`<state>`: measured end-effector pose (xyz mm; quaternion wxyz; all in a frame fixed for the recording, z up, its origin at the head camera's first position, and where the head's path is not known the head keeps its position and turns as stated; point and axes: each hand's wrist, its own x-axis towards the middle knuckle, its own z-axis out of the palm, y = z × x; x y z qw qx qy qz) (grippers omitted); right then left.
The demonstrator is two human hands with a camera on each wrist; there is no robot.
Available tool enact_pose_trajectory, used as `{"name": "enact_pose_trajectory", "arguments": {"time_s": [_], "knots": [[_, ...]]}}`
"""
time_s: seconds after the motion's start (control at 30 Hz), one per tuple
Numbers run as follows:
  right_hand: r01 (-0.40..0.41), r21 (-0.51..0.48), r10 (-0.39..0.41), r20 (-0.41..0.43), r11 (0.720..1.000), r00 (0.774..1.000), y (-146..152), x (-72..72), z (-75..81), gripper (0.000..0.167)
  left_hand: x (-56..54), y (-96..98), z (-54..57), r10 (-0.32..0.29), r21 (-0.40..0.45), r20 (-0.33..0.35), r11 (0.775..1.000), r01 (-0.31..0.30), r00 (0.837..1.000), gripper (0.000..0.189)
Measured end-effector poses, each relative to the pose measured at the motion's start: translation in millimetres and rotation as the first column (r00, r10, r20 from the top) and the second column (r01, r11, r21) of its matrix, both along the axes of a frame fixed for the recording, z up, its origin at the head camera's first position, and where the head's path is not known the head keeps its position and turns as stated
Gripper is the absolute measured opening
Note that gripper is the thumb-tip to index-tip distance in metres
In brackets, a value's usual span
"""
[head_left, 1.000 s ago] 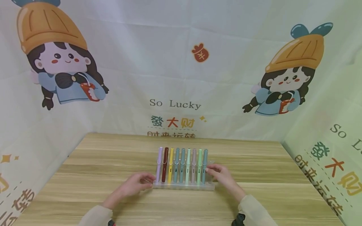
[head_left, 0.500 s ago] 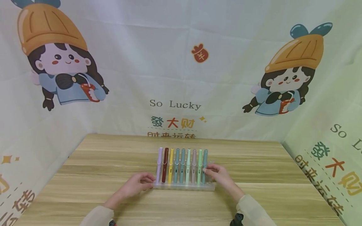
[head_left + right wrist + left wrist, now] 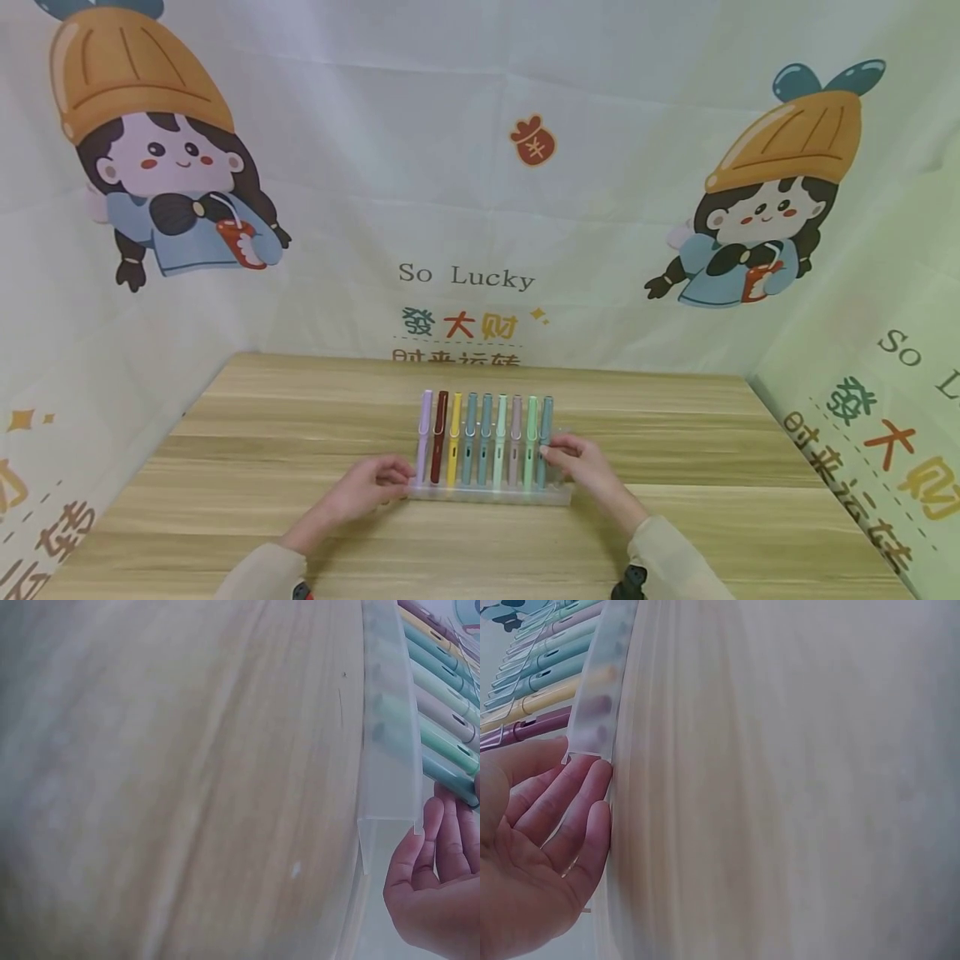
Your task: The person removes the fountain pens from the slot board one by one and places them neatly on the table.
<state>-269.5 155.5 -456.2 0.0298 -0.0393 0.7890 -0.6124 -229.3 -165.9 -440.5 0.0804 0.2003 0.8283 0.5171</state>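
Observation:
A clear plastic pen stand (image 3: 487,496) holds a row of several capped pens, leaning back side by side. My left hand (image 3: 366,487) holds the stand's left end; in the left wrist view the thumb lies at its corner and the fingertips (image 3: 600,769) against the end of the front ledge (image 3: 600,682). At the other end, my right hand (image 3: 588,468) pinches the rightmost blue pen (image 3: 547,417) between thumb and fingers, while that pen stands in the row. Beside it is a light green pen (image 3: 532,421); a lilac pen (image 3: 424,425) is leftmost, then a dark red pen (image 3: 439,425).
The stand sits on a wood-grain table (image 3: 480,554), towards the middle. A pale cloth backdrop (image 3: 360,167) with printed cartoon figures encloses the back and both sides. Dark straps show at both light sleeves (image 3: 667,550).
The right thumb and fingers have shifted slightly left onto the rightmost blue pen. The left hand stays at the stand's left end, and the pens keep their places.

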Motion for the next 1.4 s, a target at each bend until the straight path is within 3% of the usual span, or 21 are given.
{"name": "enact_pose_trajectory", "arguments": {"time_s": [0.2,0.3,0.63,0.97,1.4], "knots": [[0.004,-0.005,-0.004,0.001,1.0,1.0,0.0,0.9,2.1,0.027,-13.1,-4.1,-20.8,0.008,-0.002,-0.002,1.0,-0.008,1.0,0.02],[0.008,-0.007,-0.008,0.002,1.0,1.0,0.2,1.4,3.5,0.027,-15.4,-5.1,-24.9,0.007,0.006,-0.004,1.0,-0.007,1.0,0.02],[0.048,-0.024,-0.047,0.015,0.999,0.999,1.4,2.9,7.4,0.029,-14.0,-5.0,-23.7,0.014,-0.007,0.005,1.0,-0.014,1.0,0.019],[0.083,-0.069,-0.084,-0.015,0.994,0.996,5.8,4.8,14.2,0.03,-14.9,-5.2,-24.9,0.009,-0.013,-0.007,1.0,-0.009,1.0,0.017],[0.095,-0.056,-0.098,-0.053,0.994,0.994,21.5,1.0,24.6,0.033,-16.3,-6.0,-27.3,0.014,-0.013,-0.005,1.0,-0.014,1.0,0.017]]}}
